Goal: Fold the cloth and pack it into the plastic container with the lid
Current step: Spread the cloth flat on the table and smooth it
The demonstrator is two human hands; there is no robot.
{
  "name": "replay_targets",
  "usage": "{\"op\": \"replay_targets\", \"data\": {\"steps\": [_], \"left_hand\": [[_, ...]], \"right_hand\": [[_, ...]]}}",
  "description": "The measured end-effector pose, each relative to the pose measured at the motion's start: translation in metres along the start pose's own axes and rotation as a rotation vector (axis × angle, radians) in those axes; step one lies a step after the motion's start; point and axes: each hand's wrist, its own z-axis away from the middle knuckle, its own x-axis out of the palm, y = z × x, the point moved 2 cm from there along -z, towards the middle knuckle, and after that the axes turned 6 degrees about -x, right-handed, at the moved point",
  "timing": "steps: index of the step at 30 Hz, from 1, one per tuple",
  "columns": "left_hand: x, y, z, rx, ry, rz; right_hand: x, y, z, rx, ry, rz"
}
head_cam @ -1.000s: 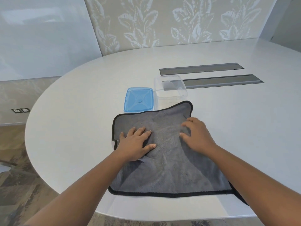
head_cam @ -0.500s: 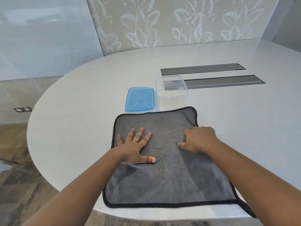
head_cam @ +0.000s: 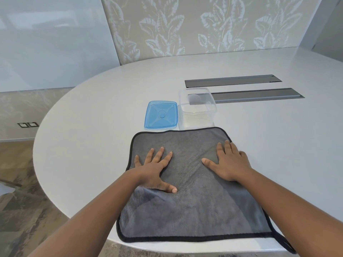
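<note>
A grey cloth (head_cam: 193, 206) with a black hem lies spread flat on the white table, its near edge at the table's front rim. My left hand (head_cam: 155, 168) presses flat on the cloth's left part, fingers spread. On the cloth's right part my right hand (head_cam: 229, 161) also lies flat with fingers apart. Just beyond the cloth's far edge stands a clear plastic container (head_cam: 197, 108), open on top. The blue lid (head_cam: 161, 115) lies flat on the table to its left.
The white oval table (head_cam: 96, 130) curves away on the left, with floor below its edge. Two dark cable slots (head_cam: 257, 95) are set in the tabletop behind the container. A leaf-patterned wall stands beyond the table.
Both hands have slid outward and opened flat, smoothing the cloth. The far edge, which was bunched and skewed, now lies straight just short of the container and lid.
</note>
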Motion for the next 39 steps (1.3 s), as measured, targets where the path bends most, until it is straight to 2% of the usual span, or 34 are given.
{"op": "replay_targets", "data": {"steps": [4, 7, 9, 13, 23, 26, 30, 39], "left_hand": [[-0.002, 0.0, -0.002, -0.021, 0.043, 0.023], [-0.004, 0.009, -0.004, -0.07, 0.207, 0.058], [-0.001, 0.015, -0.006, -0.081, 0.269, 0.034], [0.01, 0.013, -0.005, -0.081, 0.337, -0.018], [0.008, 0.01, -0.008, -0.068, 0.355, -0.019], [0.007, 0.02, -0.003, 0.001, 0.365, -0.014], [0.014, 0.028, -0.005, 0.102, 0.31, -0.099], [0.01, 0.029, -0.006, 0.164, 0.246, -0.134]], "right_hand": [[-0.005, -0.008, -0.004, 0.013, 0.03, -0.019], [-0.004, -0.023, -0.003, -0.134, 0.145, -0.059], [0.005, -0.031, 0.0, -0.216, 0.12, -0.054], [0.02, -0.031, 0.004, -0.205, 0.102, 0.004], [0.018, -0.033, 0.005, -0.126, 0.074, -0.033], [0.016, -0.039, 0.009, -0.236, 0.139, -0.04], [0.021, -0.042, 0.01, -0.373, 0.043, 0.022], [0.012, -0.033, 0.005, -0.429, -0.084, 0.046]]}}
